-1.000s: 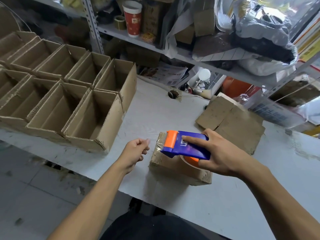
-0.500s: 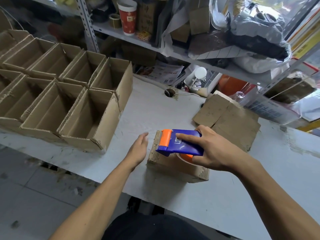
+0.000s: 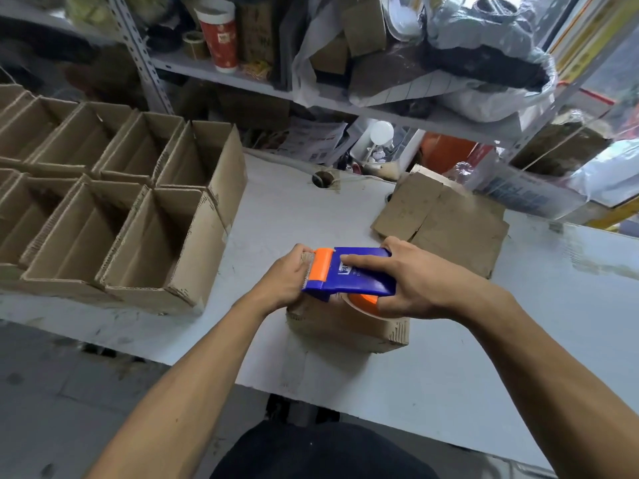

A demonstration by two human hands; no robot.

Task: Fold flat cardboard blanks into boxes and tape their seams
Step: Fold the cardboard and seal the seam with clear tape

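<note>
**Q:** What are the two hands doing?

**A:** The right hand (image 3: 420,283) is wrapped around a blue and orange tape dispenser (image 3: 349,273), index finger laid along its top, holding it on a small folded cardboard box (image 3: 345,323) near the front edge of the white counter (image 3: 484,357). The left hand (image 3: 287,280) curls its fingers over the box's left end, touching the dispenser's orange blade end, likely to steady the box and press the tape down at the seam.

**Q:** Where are the other boxes?

**A:** A block of finished boxes (image 3: 103,209) stands at the counter's left, open tops up, packed side by side in rows. The ones visible inside look empty. Flat cardboard blanks (image 3: 446,223) lie stacked behind the right hand, within easy reach for the next fold.

**Q:** Anything behind?

**A:** A cluttered metal shelf (image 3: 242,81) holds a red paper cup (image 3: 219,32), bags and cardboard scraps.
</note>
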